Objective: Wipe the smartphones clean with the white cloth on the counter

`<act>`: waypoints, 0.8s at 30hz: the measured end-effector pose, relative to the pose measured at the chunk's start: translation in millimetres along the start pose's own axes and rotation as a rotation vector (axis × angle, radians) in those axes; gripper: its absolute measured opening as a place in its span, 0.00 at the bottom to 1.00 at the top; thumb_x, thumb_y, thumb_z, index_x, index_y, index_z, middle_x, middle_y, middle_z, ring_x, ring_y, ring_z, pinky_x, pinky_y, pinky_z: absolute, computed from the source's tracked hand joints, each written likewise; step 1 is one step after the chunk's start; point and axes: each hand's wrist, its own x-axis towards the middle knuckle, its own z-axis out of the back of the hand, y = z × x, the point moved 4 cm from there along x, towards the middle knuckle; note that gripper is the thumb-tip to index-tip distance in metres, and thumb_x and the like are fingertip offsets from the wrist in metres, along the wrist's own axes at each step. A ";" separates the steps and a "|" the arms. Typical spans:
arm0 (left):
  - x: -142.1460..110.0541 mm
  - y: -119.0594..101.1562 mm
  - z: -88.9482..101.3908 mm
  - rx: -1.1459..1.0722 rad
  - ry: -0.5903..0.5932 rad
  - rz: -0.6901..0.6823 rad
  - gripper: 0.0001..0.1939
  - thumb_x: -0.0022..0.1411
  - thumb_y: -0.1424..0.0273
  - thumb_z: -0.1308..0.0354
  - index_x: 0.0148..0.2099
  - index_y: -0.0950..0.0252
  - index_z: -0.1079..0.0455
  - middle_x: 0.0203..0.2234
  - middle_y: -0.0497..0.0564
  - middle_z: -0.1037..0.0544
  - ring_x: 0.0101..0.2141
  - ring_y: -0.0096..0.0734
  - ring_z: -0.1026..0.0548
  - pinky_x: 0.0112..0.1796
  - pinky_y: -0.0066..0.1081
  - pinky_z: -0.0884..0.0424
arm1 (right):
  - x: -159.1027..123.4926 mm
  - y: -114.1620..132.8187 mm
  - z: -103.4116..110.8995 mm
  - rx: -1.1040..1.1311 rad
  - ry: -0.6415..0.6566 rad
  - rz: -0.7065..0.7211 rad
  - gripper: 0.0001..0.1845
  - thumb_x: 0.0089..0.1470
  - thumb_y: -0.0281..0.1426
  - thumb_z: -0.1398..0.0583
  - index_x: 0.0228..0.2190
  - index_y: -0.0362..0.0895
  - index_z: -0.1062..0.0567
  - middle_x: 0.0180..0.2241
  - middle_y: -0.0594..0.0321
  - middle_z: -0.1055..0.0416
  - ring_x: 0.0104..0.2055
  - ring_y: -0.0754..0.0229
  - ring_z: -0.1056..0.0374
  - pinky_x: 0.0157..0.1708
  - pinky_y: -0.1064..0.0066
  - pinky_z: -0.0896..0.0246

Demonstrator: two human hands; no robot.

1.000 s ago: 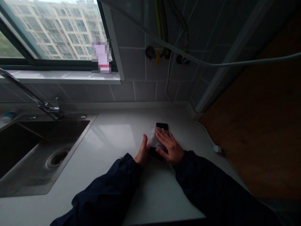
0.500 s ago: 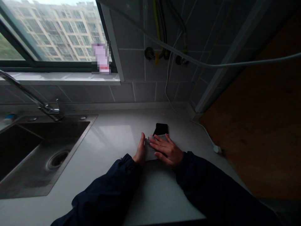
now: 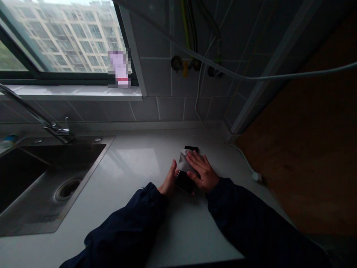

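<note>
A right hand [image 3: 202, 173] lies open and flat on a white cloth [image 3: 185, 162] draped over a black smartphone [image 3: 184, 182], its lower glass bare. An open left hand [image 3: 169, 179] stands against the phone's side on a white tabletop [image 3: 131, 167].

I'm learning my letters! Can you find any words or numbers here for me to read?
No words or numbers can be read.
The black phone shows no readable writing.
The pink and white item on the windowsill is too blurred to read.
The small blue and white item beside the sink is too small to read.
</note>
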 end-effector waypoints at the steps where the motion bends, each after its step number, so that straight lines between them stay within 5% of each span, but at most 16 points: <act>1: 0.1 -0.8 0.0 -0.029 -0.013 -0.005 0.35 0.74 0.48 0.66 0.68 0.64 0.37 0.47 0.62 0.19 0.45 0.49 0.18 0.46 0.46 0.23 | -0.8 3.0 -2.1 0.014 0.021 0.040 0.33 0.70 0.44 0.49 0.70 0.48 0.46 0.71 0.51 0.47 0.75 0.43 0.57 0.68 0.31 0.63; 10: 4.7 -5.7 19.6 -0.242 -0.106 -0.004 0.39 0.68 0.43 0.52 0.66 0.68 0.35 0.47 0.64 0.19 0.44 0.53 0.18 0.49 0.47 0.26 | -5.0 20.5 -9.6 0.158 0.161 0.269 0.36 0.60 0.40 0.36 0.66 0.44 0.36 0.66 0.46 0.39 0.72 0.46 0.49 0.68 0.37 0.56; 14: 3.3 -9.3 18.5 -0.255 -0.043 -0.060 0.40 0.68 0.42 0.56 0.68 0.68 0.38 0.49 0.66 0.20 0.47 0.53 0.19 0.51 0.48 0.27 | -5.6 19.4 -7.7 0.137 0.106 0.358 0.31 0.59 0.27 0.39 0.63 0.43 0.32 0.65 0.49 0.35 0.71 0.49 0.45 0.67 0.41 0.49; 18: 0.2 -19.6 11.9 -0.172 0.036 -0.169 0.43 0.67 0.40 0.55 0.70 0.66 0.40 0.54 0.67 0.22 0.52 0.56 0.22 0.53 0.51 0.28 | -6.3 17.3 -8.7 0.150 0.025 0.363 0.24 0.60 0.25 0.41 0.57 0.46 0.24 0.58 0.53 0.27 0.66 0.51 0.36 0.65 0.46 0.42; 21: 0.8 -30.7 13.7 -0.036 -0.056 -0.256 0.39 0.67 0.43 0.50 0.68 0.66 0.36 0.55 0.65 0.23 0.53 0.56 0.22 0.52 0.49 0.27 | -6.9 18.5 -9.9 0.208 -0.001 0.354 0.22 0.59 0.25 0.40 0.55 0.46 0.23 0.55 0.53 0.24 0.64 0.51 0.33 0.64 0.49 0.38; 24: 2.4 -46.2 23.8 0.157 -0.240 -0.418 0.32 0.63 0.58 0.37 0.66 0.63 0.34 0.55 0.59 0.22 0.55 0.49 0.24 0.52 0.39 0.27 | -7.4 21.1 -10.3 0.292 0.001 0.323 0.22 0.59 0.26 0.40 0.54 0.47 0.23 0.53 0.56 0.21 0.60 0.54 0.28 0.61 0.55 0.33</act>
